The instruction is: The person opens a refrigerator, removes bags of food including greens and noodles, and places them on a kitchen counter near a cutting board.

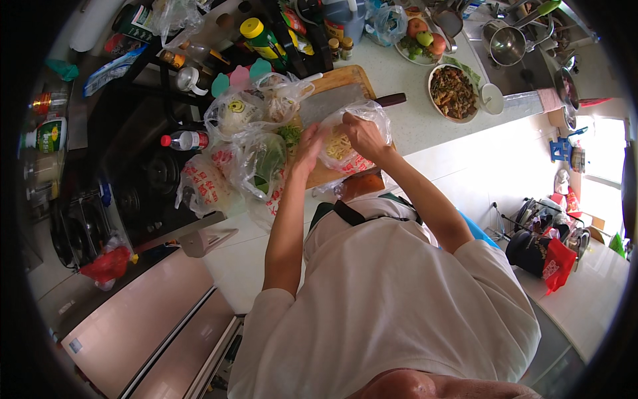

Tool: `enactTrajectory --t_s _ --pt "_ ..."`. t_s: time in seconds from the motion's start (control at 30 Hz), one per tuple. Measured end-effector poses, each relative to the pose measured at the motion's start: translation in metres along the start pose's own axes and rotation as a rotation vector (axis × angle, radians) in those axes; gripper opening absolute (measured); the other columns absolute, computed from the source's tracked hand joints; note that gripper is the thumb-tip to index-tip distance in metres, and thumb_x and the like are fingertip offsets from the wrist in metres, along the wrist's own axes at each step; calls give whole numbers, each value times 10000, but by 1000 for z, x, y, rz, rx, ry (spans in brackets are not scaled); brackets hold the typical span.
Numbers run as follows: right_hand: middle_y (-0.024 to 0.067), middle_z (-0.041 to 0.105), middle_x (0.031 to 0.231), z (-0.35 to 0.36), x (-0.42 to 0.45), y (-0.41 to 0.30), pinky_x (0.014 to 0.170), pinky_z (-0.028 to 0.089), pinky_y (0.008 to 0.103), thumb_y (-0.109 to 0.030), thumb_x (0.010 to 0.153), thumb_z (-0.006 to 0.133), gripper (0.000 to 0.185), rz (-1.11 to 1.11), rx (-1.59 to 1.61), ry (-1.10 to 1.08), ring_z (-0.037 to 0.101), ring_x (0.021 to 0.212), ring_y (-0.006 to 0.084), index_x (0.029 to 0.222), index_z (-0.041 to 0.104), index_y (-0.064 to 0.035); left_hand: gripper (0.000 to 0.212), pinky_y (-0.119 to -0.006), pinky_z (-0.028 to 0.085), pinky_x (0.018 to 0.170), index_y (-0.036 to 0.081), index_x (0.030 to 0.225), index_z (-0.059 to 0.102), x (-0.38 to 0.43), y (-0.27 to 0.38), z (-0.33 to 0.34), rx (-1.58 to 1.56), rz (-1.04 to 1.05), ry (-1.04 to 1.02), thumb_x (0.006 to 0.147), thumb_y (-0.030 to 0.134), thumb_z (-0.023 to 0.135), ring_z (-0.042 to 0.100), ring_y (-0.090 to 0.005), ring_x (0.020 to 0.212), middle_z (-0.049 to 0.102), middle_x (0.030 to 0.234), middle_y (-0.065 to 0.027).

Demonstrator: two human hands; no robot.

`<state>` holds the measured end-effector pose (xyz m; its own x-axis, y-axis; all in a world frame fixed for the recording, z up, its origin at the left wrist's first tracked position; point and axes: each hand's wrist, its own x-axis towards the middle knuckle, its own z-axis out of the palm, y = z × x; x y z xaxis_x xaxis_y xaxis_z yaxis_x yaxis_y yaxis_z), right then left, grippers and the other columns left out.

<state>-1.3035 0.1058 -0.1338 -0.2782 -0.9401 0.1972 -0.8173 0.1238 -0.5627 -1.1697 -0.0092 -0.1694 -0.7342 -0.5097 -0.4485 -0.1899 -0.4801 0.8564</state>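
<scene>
A clear plastic bag of yellowish noodle-like food (340, 146), with red print, lies over a wooden cutting board (360, 75). My right hand (362, 133) grips the bag's upper part with bent fingers. At the bag's left side is my left hand (309, 148); its fingertips are partly hidden, so its hold is unclear. Behind the bag a cleaver's wide blade (331, 102) rests on the board, its dark handle (391, 99) pointing right. Left of my left hand are green herbs (289, 135) and a plastic bag of green vegetables (261, 159).
More plastic bags (204, 184) crowd the counter's left, beside a red-capped bottle (185, 140) and a black stove (162, 172). To the right stand a bowl of cooked food (452, 94), a white cup (491, 99), a fruit plate (421, 61) and a sink (536, 75) with a pot (507, 46).
</scene>
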Motion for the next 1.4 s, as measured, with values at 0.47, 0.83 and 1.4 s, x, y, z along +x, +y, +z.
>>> enactTrajectory --t_s 0.47,0.83,1.4 --pt "92 534 847 -4 -1 23 596 481 367 -114 746 527 169 -140 -50 -63 591 729 273 883 625 -100 237 -241 397 765 7 1006 539 -13 23 24 23 17 119 826 161 529 492 -107 848 562 929 -35" --pt "128 636 764 -12 -24 24 650 520 250 -32 812 569 125 481 961 181 633 697 153 880 583 72 314 -269 377 880 21 1090 501 1 17 24 378 273 141 813 155 567 509 -226 1012 525 1114 -130" --pt "160 562 714 -46 -8 -2 554 470 361 -45 706 562 61 -185 201 -4 574 614 304 744 546 0 116 -345 443 707 10 848 640 -30 71 41 1084 619 -115 752 65 605 577 -296 784 624 805 -135"
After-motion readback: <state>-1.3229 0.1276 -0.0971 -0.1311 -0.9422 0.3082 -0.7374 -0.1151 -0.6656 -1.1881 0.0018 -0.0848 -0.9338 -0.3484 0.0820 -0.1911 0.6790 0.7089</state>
